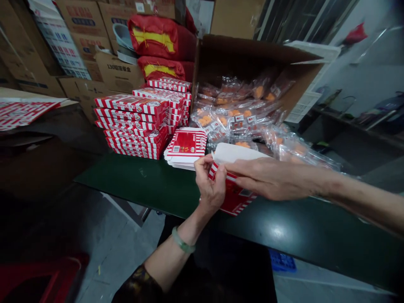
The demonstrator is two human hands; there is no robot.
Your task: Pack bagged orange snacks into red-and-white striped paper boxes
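Observation:
Over the green table, a red-and-white striped carton [235, 200] is held up with its white flap raised. My left hand [211, 183] grips the carton's left edge, thumb and fingers closed around it. Across the top edge lies my right hand [271, 179], its fingers on the carton below the flap; the fingertips are partly hidden. A pile of flat striped cartons [186, 145] lies just behind my left hand. Beyond my hands, clear plastic packets [233, 120] with orange pieces in them spill from a large cardboard box [249, 54].
Stacked striped boxes [131, 126] stand at the table's back left, with red bundles [162, 40] behind them. The green tabletop [132, 174] ends at a front edge near my body. Brown cardboard boxes [83, 21] line the back. A red container [41, 280] is on the floor, lower left.

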